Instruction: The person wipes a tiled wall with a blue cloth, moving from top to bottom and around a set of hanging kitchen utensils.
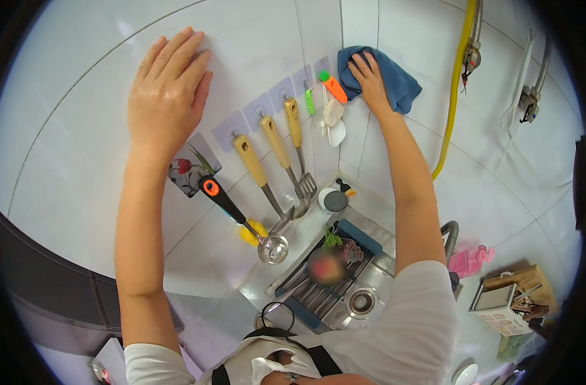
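white sleeve (415, 321); right hand (369, 80) presses soft blue cloth (396, 80) on glossy tile (434, 38).

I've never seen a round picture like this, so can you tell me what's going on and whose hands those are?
A person wears a camera on their head, looking down, and its wide lens bends everything round. Both arms belong to that person. The left hand lies flat on the white tiled wall. The right hand presses a blue cloth against the same wall. Kitchen tools hang on hooks between them: spatulas with yellow handles, a ladle and an orange brush. Below sits a metal sink with a rack across it.
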### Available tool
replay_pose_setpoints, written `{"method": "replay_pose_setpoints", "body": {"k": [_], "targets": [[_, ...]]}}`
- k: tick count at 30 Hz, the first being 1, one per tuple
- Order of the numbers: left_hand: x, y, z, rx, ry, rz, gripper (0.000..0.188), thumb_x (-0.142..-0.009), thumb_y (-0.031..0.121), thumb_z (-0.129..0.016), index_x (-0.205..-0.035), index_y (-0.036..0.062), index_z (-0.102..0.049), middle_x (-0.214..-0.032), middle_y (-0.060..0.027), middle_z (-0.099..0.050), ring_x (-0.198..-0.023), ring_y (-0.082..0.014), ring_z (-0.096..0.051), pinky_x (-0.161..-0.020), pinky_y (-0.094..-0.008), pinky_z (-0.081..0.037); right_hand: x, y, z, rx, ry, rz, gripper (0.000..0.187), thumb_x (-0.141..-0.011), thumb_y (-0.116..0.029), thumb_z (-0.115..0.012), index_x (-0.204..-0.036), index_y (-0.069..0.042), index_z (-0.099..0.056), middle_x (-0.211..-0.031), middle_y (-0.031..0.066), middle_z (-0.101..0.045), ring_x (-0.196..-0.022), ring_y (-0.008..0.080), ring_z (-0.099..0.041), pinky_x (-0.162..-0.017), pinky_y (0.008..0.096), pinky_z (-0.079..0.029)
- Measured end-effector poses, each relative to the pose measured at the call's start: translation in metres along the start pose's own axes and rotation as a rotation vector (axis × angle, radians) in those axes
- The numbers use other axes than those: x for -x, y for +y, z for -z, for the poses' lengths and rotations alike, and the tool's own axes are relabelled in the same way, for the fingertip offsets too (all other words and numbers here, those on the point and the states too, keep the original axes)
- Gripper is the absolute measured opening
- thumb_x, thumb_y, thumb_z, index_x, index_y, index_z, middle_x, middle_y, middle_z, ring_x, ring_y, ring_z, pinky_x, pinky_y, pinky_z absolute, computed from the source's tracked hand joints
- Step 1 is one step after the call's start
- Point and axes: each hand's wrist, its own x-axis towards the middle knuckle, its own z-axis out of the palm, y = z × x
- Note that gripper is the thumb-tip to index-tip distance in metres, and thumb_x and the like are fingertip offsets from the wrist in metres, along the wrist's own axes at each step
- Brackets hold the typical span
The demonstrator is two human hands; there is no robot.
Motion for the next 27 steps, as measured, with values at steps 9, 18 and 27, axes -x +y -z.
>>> {"method": "replay_pose_setpoints", "body": {"k": [9,18,27], "targets": [[0.0,0.0,-0.001,-0.03,0.016,-0.025,0.018,-0.078,0.008,-0.063,-0.096,0.0062,-0.064,-0.116,-0.0026,-0.06,-0.114,-0.0196,-0.052,-0.1,-0.0382,-0.039,0.19,-0.036,-0.031,-0.241,-0.22,-0.259,0.046,-0.081,-0.001,-0.039,-0.126,-0.005,-0.051,-0.134,0.0104,-0.043,-0.129,0.0322,-0.031,-0.108,0.0381,-0.026],[-0.004,0.005,-0.013,-0.018,-0.05,0.013,0.02,-0.08,0.009,-0.061,-0.1,0.0071,-0.064,-0.118,-0.0047,-0.058,-0.118,-0.0209,-0.049,-0.102,-0.0398,-0.035,0.206,-0.077,0.017,-0.006,-0.304,-0.428,0.058,-0.071,0.01,-0.048,-0.127,-0.003,-0.047,-0.136,0.011,-0.039,-0.129,0.0355,-0.029,-0.108,0.0404,-0.026],[-0.061,0.109,-0.113,0.086,-0.197,-0.077,0.032,-0.08,0.014,-0.051,-0.109,0.0024,-0.06,-0.122,-0.0104,-0.055,-0.122,-0.0214,-0.044,-0.104,-0.0401,-0.029,-0.026,-0.032,0.066,0.283,0.012,-0.296,0.047,-0.075,0.003,-0.05,-0.121,-0.006,-0.052,-0.134,0.0071,-0.041,-0.128,0.0319,-0.031,-0.104,0.039,-0.031]]}}
